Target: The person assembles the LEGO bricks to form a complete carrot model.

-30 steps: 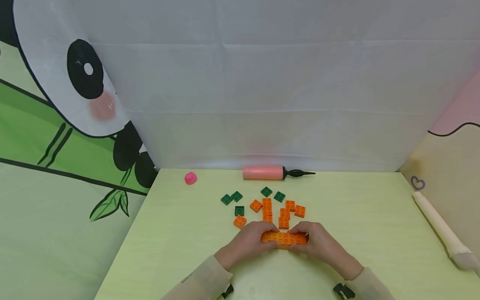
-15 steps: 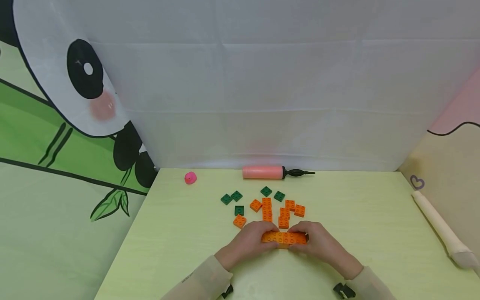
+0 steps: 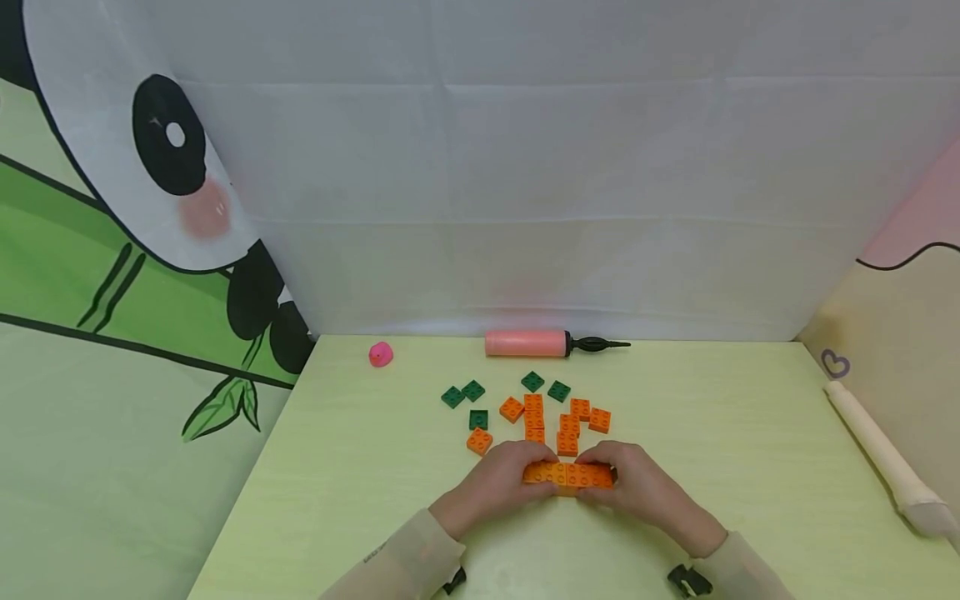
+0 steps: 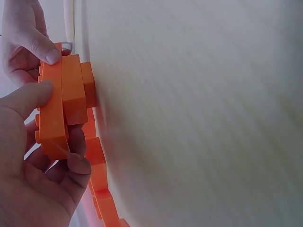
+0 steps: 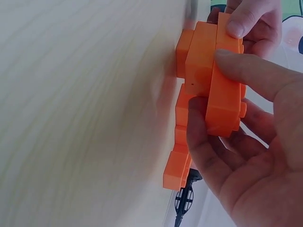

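Both hands grip a stepped stack of orange toy building bricks [image 3: 567, 475] near the front of the table. My left hand [image 3: 502, 479] pinches its left end, thumb on the near side and fingers behind. At the other end my right hand [image 3: 637, 487] pinches in the same way. In the left wrist view the stack [image 4: 53, 118] shows a long top row over a shorter middle brick [image 4: 73, 90], with a smaller brick [image 4: 88, 85] below. The right wrist view shows the thumb against the top row [image 5: 225, 94], studs facing away from the table.
Behind the hands lie loose orange bricks [image 3: 533, 408] and several green bricks [image 3: 478, 420]. Along the back edge lie a pink hand pump [image 3: 527, 343] with a black nozzle and a small pink toy [image 3: 381, 354]. A pale roll-like object [image 3: 885, 458] lies at the right edge.
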`<state>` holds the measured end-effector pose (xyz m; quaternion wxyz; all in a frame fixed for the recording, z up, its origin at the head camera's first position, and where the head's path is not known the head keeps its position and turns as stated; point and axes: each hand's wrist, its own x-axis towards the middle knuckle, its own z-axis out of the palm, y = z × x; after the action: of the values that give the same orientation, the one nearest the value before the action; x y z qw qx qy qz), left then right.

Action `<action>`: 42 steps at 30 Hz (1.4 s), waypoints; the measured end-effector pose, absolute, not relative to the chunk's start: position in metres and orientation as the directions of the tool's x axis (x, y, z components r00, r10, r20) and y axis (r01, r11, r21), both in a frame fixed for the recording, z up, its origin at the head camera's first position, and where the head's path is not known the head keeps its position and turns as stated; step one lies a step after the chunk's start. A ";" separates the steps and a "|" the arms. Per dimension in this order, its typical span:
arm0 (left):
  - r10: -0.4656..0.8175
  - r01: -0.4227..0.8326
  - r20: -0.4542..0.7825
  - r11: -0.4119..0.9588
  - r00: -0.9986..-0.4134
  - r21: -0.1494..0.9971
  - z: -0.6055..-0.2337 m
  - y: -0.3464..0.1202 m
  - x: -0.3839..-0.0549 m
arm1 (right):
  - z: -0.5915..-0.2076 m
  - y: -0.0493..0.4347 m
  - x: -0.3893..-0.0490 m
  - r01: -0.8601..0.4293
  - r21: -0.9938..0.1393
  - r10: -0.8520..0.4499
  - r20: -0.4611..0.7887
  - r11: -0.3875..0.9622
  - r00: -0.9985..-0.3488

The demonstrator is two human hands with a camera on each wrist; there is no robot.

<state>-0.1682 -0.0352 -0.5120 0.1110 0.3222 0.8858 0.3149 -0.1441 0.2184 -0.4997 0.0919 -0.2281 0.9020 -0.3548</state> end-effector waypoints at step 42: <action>0.612 0.573 -0.017 0.750 -0.791 0.329 -0.512 -0.106 -0.204 | -0.499 0.217 -0.142 -0.323 -0.651 -0.460 -0.046 0.687 -0.887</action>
<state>-0.2040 -0.1060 -0.5119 0.0620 0.3173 0.9334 0.1554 -0.1420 0.2174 -0.4987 0.1034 -0.2146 0.9127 -0.3321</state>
